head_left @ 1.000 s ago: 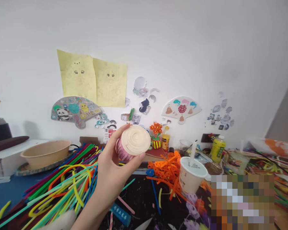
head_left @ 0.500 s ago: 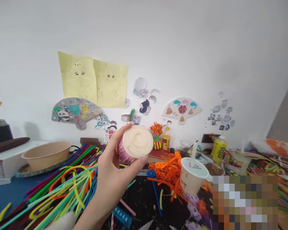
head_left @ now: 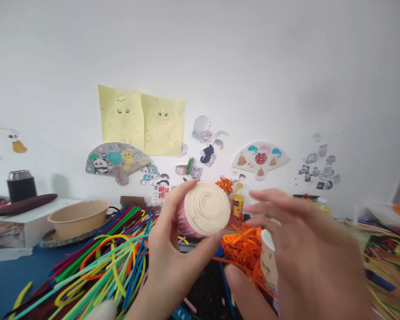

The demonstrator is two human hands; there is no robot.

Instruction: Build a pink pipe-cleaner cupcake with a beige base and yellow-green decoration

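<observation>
My left hand (head_left: 173, 258) is raised in the middle of the view and grips a pipe-cleaner cupcake (head_left: 205, 209), pink at the sides with a cream spiral top that faces me. My right hand (head_left: 306, 262) is up at the right, blurred, fingers spread and pointing left toward the cupcake, a short gap from it. It holds nothing that I can see. Behind it a white paper cup (head_left: 268, 258) is mostly hidden.
A heap of coloured pipe cleaners (head_left: 103, 262) covers the desk at left, cut orange ones (head_left: 243, 246) lie in the middle. A tan paper bowl (head_left: 78, 218) stands far left, a small yellow bottle (head_left: 238, 204) by the wall. Paper fans and stickers hang on the wall.
My right hand has come up into view from the lower right toward the cupcake and now covers the paper cup. The view has shifted a little to the left.
</observation>
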